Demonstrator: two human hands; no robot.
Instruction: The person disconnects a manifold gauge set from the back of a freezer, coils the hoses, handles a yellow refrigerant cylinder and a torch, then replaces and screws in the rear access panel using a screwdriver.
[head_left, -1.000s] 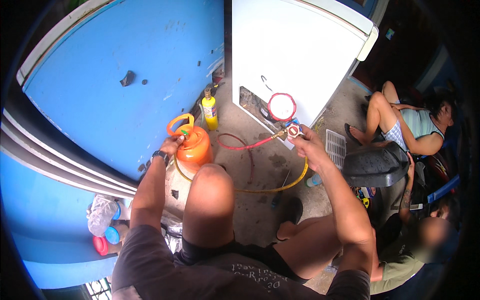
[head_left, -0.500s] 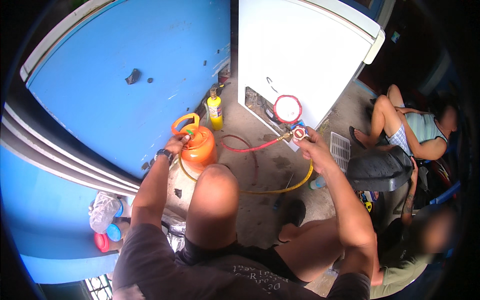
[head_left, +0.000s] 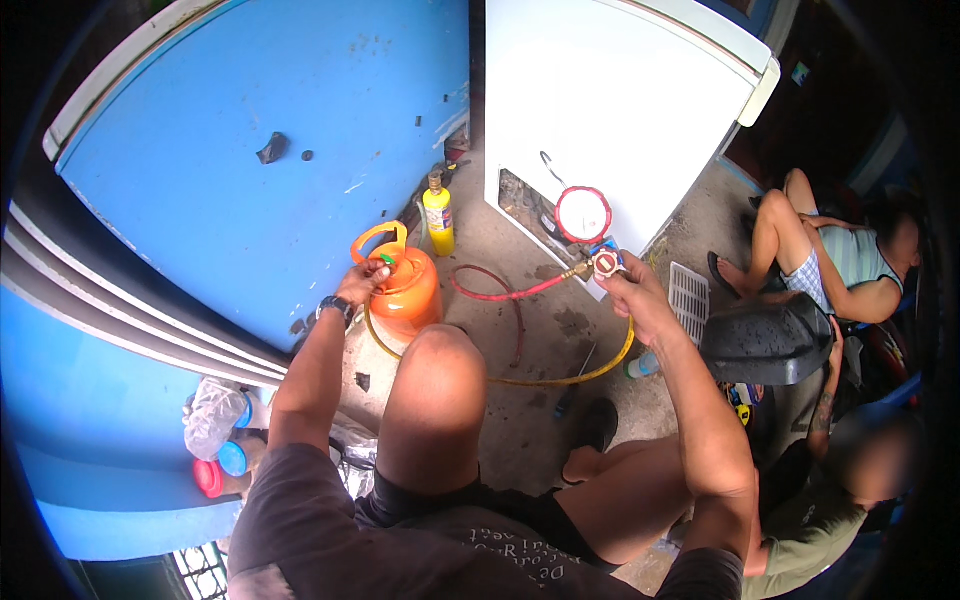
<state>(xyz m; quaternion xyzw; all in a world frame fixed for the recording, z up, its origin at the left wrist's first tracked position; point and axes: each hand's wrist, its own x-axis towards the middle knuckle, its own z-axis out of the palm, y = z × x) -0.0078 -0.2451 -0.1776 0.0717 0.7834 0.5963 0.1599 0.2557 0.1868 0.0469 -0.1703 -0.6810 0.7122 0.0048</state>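
I have the orange tank (head_left: pixel 410 300) upright on the floor (head_left: pixel 530 430), close to the floor's edge along the blue panel (head_left: pixel 260 80) and just beyond the bent left knee (head_left: pixel 437 370). The left hand (head_left: pixel 362 283) comes to it from the near side, a watch (head_left: pixel 337 307) on the wrist, with thumb and fingers closed around the green knob (head_left: pixel 387 260) on the tank's top, under the looped orange handle (head_left: pixel 378 233). My right hand (head_left: pixel 640 298) is well apart from the left, clamped on the valve (head_left: pixel 607 263) under a round, red-rimmed gauge (head_left: pixel 583 214), which I see held up in front of the fridge's lower part. The red hose (head_left: pixel 520 294) leaves the valve's brass fitting toward the left and loops down to the floor; the yellow hose (head_left: pixel 585 376) bends down below the right hand, passes behind the knee and shows again beside the tank. A yellow bottle (head_left: pixel 438 222) stands just past the tank, by the floor's edge at the panel. Farther out, I see the white fridge (head_left: pixel 610 100) at the floor's far edge, a gap open at its lower left corner. Toward the floor's right edge lie a white grate (head_left: pixel 689 297) and a big black cover (head_left: pixel 768 340); one person in a striped top (head_left: pixel 840 255) sits beyond them, another in a green shirt (head_left: pixel 810 540) nearer me. At far left, I see a clear plastic bag (head_left: pixel 212 420) beside lidded jars (head_left: pixel 233 457).
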